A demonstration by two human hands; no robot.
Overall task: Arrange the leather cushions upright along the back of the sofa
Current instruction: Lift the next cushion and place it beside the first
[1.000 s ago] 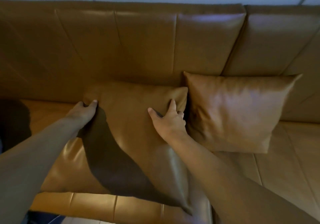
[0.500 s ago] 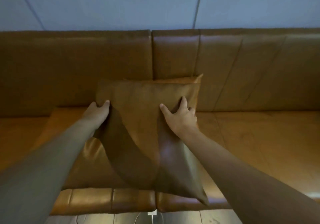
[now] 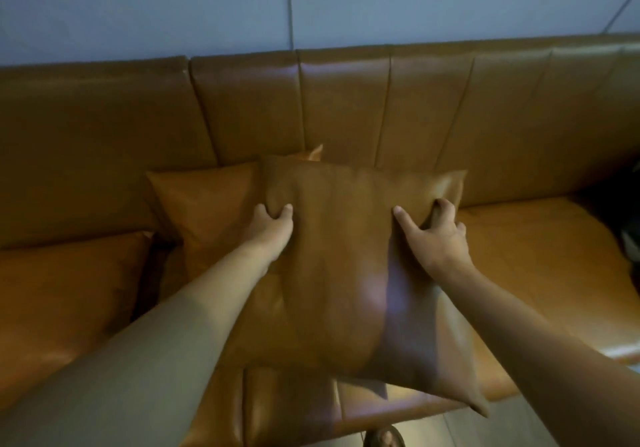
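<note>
Two hands pinching tan cushion above brown leather sofa; blue-grey wall behind.

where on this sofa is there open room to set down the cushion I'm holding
Free: the bare seat right of the held cushion, against the backrest. Crowded: the left, where a propped cushion and a flat cushion fill the seat.

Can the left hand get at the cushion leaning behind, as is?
Probably not yet: the left hand grips the held cushion, which overlaps the rear cushion. Freed, it looks close enough.
</note>
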